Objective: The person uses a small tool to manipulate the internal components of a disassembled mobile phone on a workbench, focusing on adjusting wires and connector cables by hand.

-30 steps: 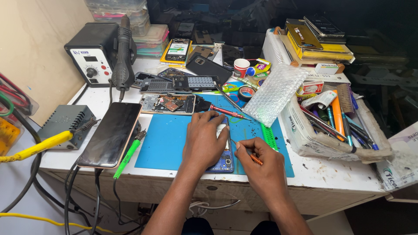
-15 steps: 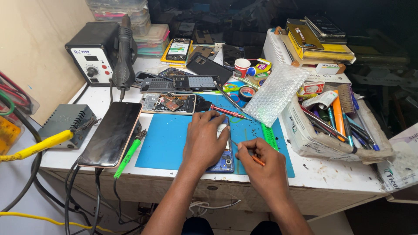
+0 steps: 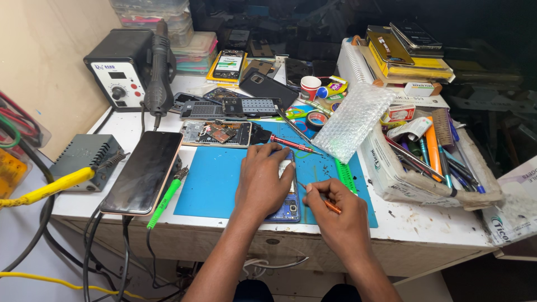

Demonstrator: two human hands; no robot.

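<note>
My left hand (image 3: 263, 180) lies flat on a blue opened phone (image 3: 288, 208) that rests on the blue work mat (image 3: 212, 179), pinning it down. Most of the phone is hidden under the palm. My right hand (image 3: 335, 210) grips a thin orange-handled tool (image 3: 327, 203), its tip aimed at the phone's right edge beside my left fingers.
A black phone screen (image 3: 144, 170) and a green-handled tool (image 3: 165, 197) lie left of the mat. An opened phone body (image 3: 218, 133), a red screwdriver (image 3: 293, 144), bubble wrap (image 3: 352, 120), a hot-air station (image 3: 120, 72) and a tool-filled box (image 3: 430, 162) ring the mat.
Both hands stay on the phone. The right hand has shifted only slightly with the tool.
</note>
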